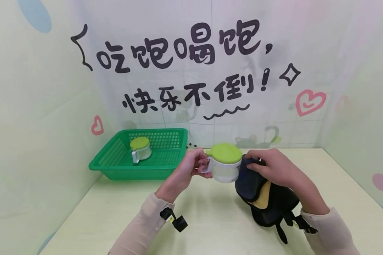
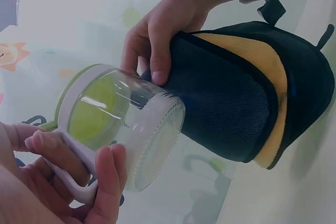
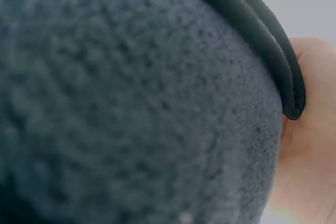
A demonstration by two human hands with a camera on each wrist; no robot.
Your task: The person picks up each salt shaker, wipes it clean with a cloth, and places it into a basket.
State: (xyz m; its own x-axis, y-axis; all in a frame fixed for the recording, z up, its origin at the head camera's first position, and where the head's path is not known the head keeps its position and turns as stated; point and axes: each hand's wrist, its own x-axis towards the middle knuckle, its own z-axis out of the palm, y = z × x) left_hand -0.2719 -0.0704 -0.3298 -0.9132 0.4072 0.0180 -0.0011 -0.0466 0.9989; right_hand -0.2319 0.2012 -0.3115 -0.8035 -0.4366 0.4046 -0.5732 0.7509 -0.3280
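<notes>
My left hand (image 1: pixel 196 163) grips the white handle of a clear glass seasoning jar (image 1: pixel 226 172) with a green lid, held up over the table. In the left wrist view the jar (image 2: pixel 128 124) is tilted, its ribbed base facing right. My right hand (image 1: pixel 271 165) pinches a folded dark blue cleaning cloth (image 1: pixel 249 180) with black edging, an orange-yellow layer and a hanging loop. One end of the cloth is right at the jar's side; the rest hangs toward the table. Close up in the right wrist view, the cloth (image 3: pixel 136 103) covers most of the right hand.
A green plastic basket (image 1: pixel 124 174) stands at the back left of the pale table (image 1: pixel 207 226). Inside it sits another jar (image 1: pixel 143 151) with a green lid and white handle. Printed curtain walls (image 1: pixel 185 131) close off the back and both sides.
</notes>
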